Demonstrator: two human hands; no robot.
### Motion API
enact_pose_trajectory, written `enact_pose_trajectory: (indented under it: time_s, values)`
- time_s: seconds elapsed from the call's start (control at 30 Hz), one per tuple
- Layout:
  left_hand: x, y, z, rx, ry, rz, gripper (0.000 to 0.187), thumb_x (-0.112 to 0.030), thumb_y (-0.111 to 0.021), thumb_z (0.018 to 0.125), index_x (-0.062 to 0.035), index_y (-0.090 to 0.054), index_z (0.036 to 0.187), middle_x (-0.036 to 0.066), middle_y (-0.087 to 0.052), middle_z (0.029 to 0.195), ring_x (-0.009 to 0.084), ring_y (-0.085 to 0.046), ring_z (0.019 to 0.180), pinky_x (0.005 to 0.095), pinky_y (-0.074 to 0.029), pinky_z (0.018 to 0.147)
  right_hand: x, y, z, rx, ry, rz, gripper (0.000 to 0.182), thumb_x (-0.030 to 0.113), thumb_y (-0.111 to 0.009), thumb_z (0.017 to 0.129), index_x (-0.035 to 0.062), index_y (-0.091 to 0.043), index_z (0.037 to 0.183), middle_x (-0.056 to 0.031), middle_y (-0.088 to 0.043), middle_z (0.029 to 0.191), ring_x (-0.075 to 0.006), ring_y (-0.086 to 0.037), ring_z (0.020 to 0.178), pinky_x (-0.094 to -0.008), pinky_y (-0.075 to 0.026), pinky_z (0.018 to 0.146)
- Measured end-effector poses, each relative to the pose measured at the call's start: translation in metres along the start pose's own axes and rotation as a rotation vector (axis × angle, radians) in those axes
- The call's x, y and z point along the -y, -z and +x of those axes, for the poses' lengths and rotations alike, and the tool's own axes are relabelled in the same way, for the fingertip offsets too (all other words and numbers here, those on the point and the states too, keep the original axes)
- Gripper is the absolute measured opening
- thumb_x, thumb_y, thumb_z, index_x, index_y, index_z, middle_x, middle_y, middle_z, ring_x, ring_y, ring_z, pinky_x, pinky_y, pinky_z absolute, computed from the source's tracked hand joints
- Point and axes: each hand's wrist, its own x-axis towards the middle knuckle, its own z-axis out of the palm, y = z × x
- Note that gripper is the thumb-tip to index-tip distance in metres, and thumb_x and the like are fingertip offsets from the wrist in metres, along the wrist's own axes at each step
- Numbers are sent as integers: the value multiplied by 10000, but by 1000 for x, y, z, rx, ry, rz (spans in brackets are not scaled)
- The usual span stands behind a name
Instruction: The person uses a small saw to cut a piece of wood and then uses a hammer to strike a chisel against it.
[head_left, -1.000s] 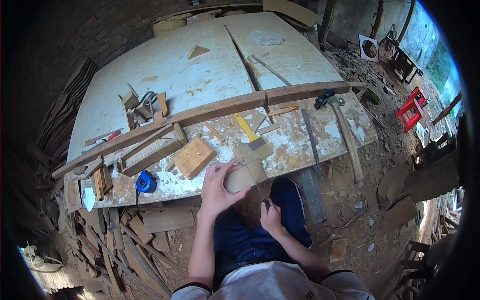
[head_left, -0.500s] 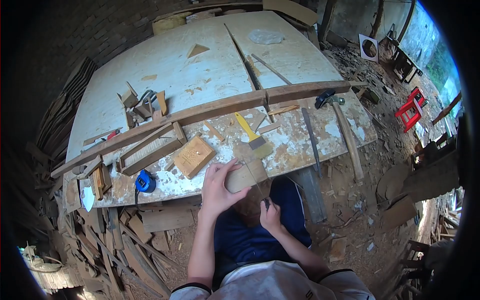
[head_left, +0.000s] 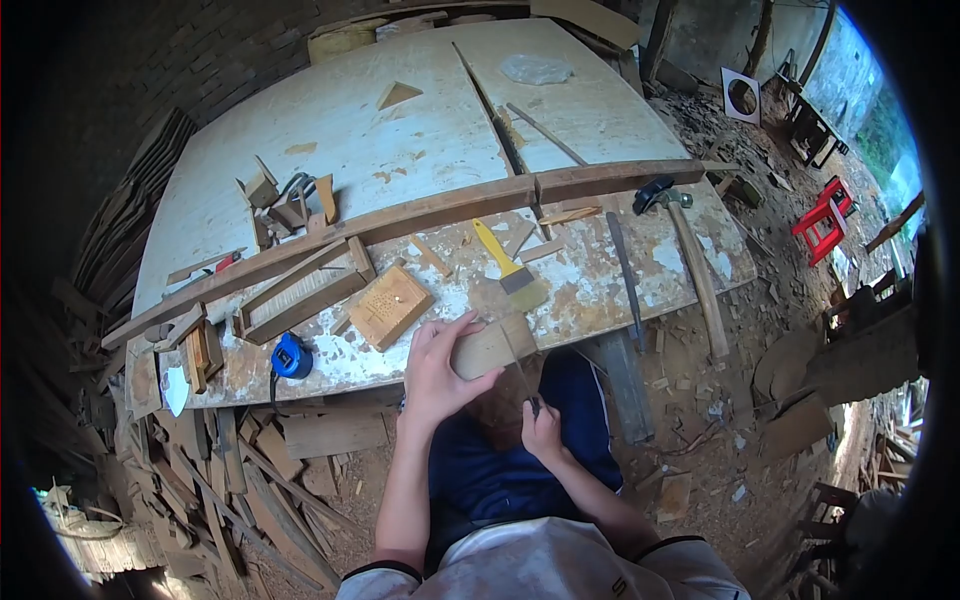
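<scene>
At the table's near edge my left hand [head_left: 440, 372] holds a small flat wooden board [head_left: 485, 352] between thumb and fingers. My right hand [head_left: 541, 430], below the edge, is closed round the dark handle of a thin saw-like tool [head_left: 517, 364], whose narrow blade lies across the board's right part. Just beyond the board is a yellow-handled brush [head_left: 497, 250]. A wooden block with small holes [head_left: 391, 307] sits left of the brush, near my left fingers.
A long wooden beam [head_left: 430, 212] crosses the table [head_left: 330, 120]. A blue tape measure [head_left: 291, 356] and an open wooden box [head_left: 300, 295] are at left. At right lie a hammer [head_left: 697, 270] and a dark metal bar [head_left: 625, 270]. Wood scraps [head_left: 270, 500] cover the floor.
The thin blade has shifted slightly against the board. Both hands keep their holds in nearly the same places, and the view has moved a little.
</scene>
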Motion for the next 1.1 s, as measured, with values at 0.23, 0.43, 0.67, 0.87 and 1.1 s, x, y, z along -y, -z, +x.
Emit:
enact_pose_trajectory:
  time_s: [0.23,0.43,0.67,0.87,1.1]
  values:
    - [2,-1,-1,-18,-9,6,923,-263,-1024,650,-86,-691,1492,27,-835,1252,265,-661,1072,419,-514,1051,-1,0,0,20,-25,42,218,164,-651,1098,-43,-721,1088,-302,-753,910,-532,-738,833,-575,-584,701]
    - [2,-1,-2,-5,-6,11,927,-256,-1025,651,-88,-687,1497,24,-835,1255,261,-659,1073,417,-510,1056,0,2,0,-23,9,32,214,170,-650,1104,-29,-706,1050,-289,-740,879,-529,-729,800,-584,-563,672]
    - [3,-1,-2,0,-1,12,925,-258,-1021,651,-88,-687,1496,26,-836,1258,265,-656,1069,418,-507,1050,1,3,0,-5,5,42,209,167,-647,1106,-15,-693,1014,-284,-726,854,-530,-718,782,-587,-550,662]
    - [2,-2,-2,-15,-16,12,906,-264,-1013,654,-81,-694,1483,29,-834,1245,272,-655,1061,418,-510,1044,-4,1,-1,-13,16,38,201,167,-646,1105,-12,-694,1026,-283,-727,855,-526,-719,780,-582,-551,658]
    - [1,-1,-1,-13,-18,23,917,-274,-1019,655,-82,-690,1490,38,-831,1247,271,-661,1072,423,-508,1046,9,5,7,0,4,47,186,159,-644,1101,-9,-686,1033,-275,-727,848,-520,-724,783,-574,-555,655]
